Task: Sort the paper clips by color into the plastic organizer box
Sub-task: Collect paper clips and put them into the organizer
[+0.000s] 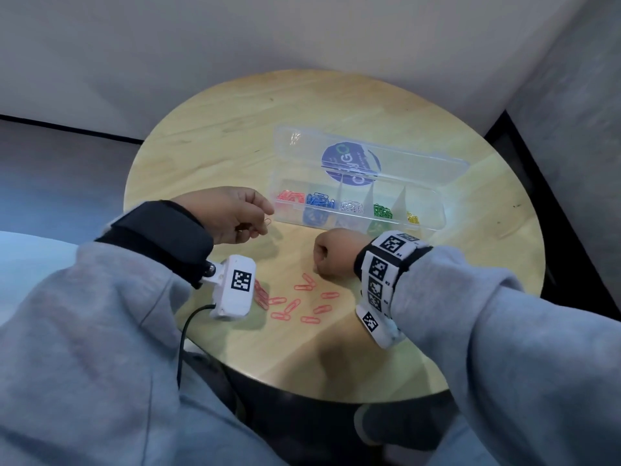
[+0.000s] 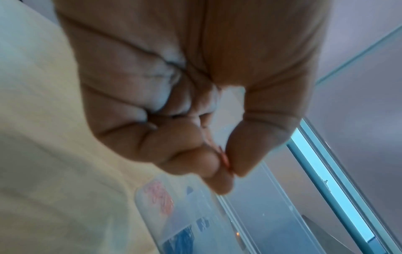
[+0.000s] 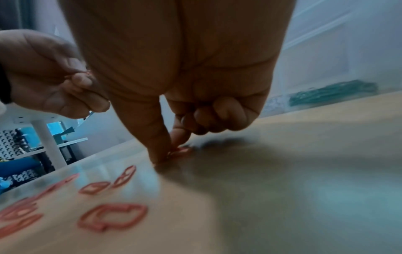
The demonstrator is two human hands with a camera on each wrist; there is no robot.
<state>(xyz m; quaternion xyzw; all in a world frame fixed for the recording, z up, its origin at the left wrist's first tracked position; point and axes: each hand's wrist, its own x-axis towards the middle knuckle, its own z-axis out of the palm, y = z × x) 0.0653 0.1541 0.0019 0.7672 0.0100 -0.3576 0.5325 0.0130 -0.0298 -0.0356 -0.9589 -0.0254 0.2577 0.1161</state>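
Pinched in the left hand (image 1: 232, 215) between thumb and fingertips (image 2: 208, 163): one red paper clip (image 1: 267, 222), raised off the bench (image 1: 215, 129), long axis tilted, free end aimed up and away toward the organizer box (image 1: 433, 193). Remaining fingers folded into the palm.

Just beyond that grip: the box's red compartment (image 1: 290, 197), at the nearest end of the row. Further along, blue, white, green and yellow clips, each in a separate cell. Lid (image 1: 302, 142) swung open behind, lying flat.

To the right of the held clip, low on the bench: the right hand (image 1: 332, 255), thumb and forefinger (image 3: 161, 137) closed on a second red clip (image 3: 181, 151) lying flat on the wood, other fingers curled. Direction of that clip too blurred to tell.

Nearer the body than both grips: loose red clips (image 1: 292, 306) scattered flat, pointing every way.
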